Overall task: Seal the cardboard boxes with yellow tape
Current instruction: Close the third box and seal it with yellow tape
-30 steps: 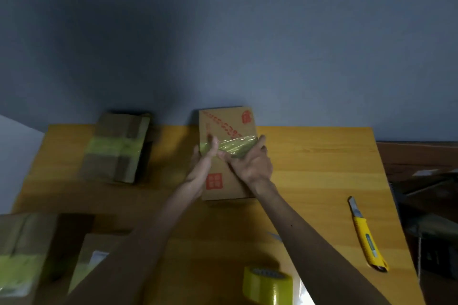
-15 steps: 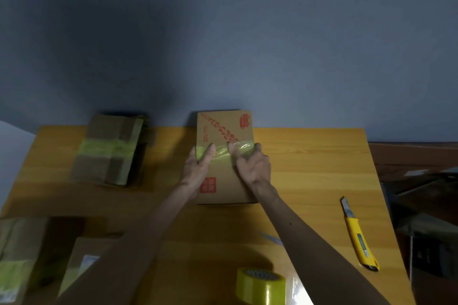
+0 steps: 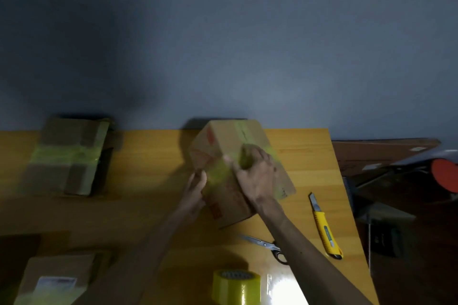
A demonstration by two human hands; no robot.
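Three cardboard boxes: the middle box (image 3: pixel 220 141), a taped box (image 3: pixel 67 156), a labelled box (image 3: pixel 62 267) — one tape roll (image 3: pixel 235 287), one utility knife (image 3: pixel 324 228), one pair of scissors (image 3: pixel 267 245). The left hand (image 3: pixel 195 188) and right hand (image 3: pixel 257 176) grasp the middle box — tilted askew, square before.

Dim parcel-packing corner.
Wooden surface (image 3: pixel 148 205) against a blue-grey wall (image 3: pixel 223 44) carries taped cardboard boxes (image 3: pixel 67 156), a yellow tape roll (image 3: pixel 235 287), a utility knife (image 3: pixel 324 228) and scissors (image 3: pixel 267 246).

Scissors (image 3: pixel 267 246) between tape roll (image 3: pixel 236 286) and knife (image 3: pixel 326 229) — on table (image 3: pixel 148 176).
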